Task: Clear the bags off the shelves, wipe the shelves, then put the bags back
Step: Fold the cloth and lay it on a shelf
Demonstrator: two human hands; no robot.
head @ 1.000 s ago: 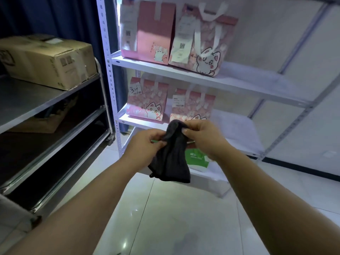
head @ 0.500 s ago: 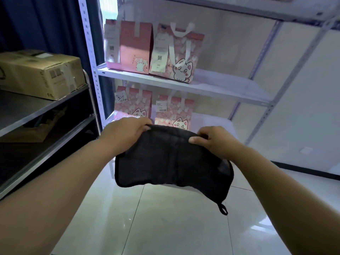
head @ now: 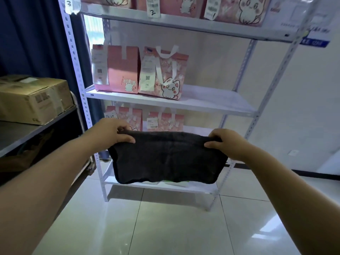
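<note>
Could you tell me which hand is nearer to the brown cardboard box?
Left. The left hand grips the black cloth at its end nearer the brown cardboard box; the right hand grips the opposite end, farther right.

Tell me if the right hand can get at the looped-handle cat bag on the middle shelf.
Probably not yet: the right hand grips the black cloth. Nothing stands before the cat bag once it lets go.

Pink bags [head: 160,74] on white shelves [head: 211,105], seemingly 2/tier
</note>
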